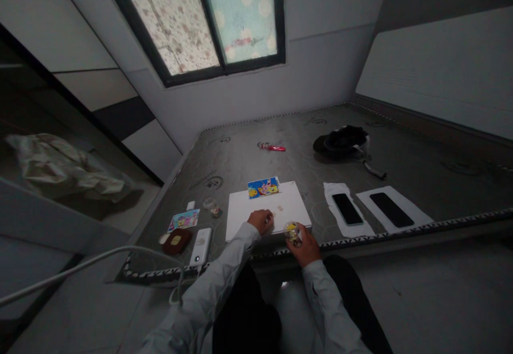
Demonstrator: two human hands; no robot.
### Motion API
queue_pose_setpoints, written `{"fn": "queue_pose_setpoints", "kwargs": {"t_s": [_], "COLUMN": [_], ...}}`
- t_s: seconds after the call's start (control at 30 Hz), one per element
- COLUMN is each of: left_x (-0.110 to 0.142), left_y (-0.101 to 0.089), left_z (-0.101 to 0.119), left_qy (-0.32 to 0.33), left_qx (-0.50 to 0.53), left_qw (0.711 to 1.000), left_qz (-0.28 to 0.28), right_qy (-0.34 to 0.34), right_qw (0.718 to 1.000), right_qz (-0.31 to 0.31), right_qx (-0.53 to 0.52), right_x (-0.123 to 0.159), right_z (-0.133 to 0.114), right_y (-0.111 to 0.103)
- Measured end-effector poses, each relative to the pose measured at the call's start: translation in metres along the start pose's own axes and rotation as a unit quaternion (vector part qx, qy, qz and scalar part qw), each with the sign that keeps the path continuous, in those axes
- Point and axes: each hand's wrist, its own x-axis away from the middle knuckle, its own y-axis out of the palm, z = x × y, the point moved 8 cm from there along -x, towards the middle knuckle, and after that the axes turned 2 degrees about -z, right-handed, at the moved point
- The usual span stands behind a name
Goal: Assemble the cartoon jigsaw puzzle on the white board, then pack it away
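A white flat box or board [244, 217] lies at the front of the mattress. Over its near part my left hand [260, 221] is pinched, fingertips together, close to its surface; whatever is between them is too small to name. Beside it, at the front right corner, my right hand [308, 248] grips a small clear round container [293, 232] with yellow and dark bits inside. Some tiny pale pieces [279, 208] rest on the white surface. At its far edge is a colourful cartoon card [263, 187].
To the left are another cartoon card [184, 219], a brown pouch [177, 241], a white power bank [201, 247] with a cable, and small clear cups [216, 212]. Two phones [347, 209] lie on white paper at right. Farther back are a red-wrapped item [274, 148] and a dark cap [340, 141].
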Motion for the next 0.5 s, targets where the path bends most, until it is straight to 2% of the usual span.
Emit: {"fn": "queue_pose_setpoints", "kwargs": {"t_s": [0.17, 0.27, 0.43, 0.5], "left_x": [0.005, 0.004, -0.001, -0.003], "left_y": [-0.004, -0.005, 0.003, 0.002], "left_z": [-0.008, -0.003, 0.007, 0.007], "left_qy": [-0.028, -0.024, 0.004, 0.009], "left_qx": [-0.008, -0.023, -0.049, -0.038], "left_qw": [0.999, 0.998, 0.999, 0.999], "left_qz": [0.034, 0.050, 0.011, 0.015], "right_qy": [-0.001, 0.002, 0.002, 0.006], "right_qw": [1.000, 1.000, 1.000, 1.000], "right_qz": [0.010, 0.007, 0.017, 0.019], "right_qx": [0.001, 0.004, -0.007, -0.009], "right_x": [0.000, 0.000, 0.000, 0.000], "right_z": [0.002, 0.001, -0.005, -0.005], "right_y": [0.000, -0.001, -0.007, -0.007]}}
